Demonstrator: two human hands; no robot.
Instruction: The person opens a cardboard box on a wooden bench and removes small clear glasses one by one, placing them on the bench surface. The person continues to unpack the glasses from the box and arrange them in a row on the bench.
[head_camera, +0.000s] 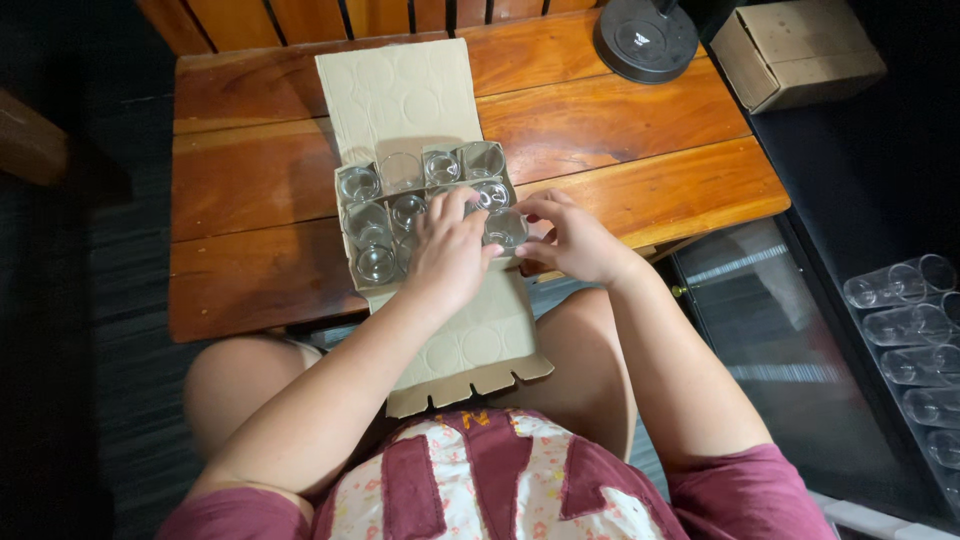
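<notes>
Wooden table (250, 190), hands (505, 245) on glasses (400, 205)

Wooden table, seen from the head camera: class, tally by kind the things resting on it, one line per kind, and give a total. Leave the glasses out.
Open cardboard tray box holding clear glasses, under the left hand and right hand: 1
Round black lamp base: 1
Total: 2
</notes>
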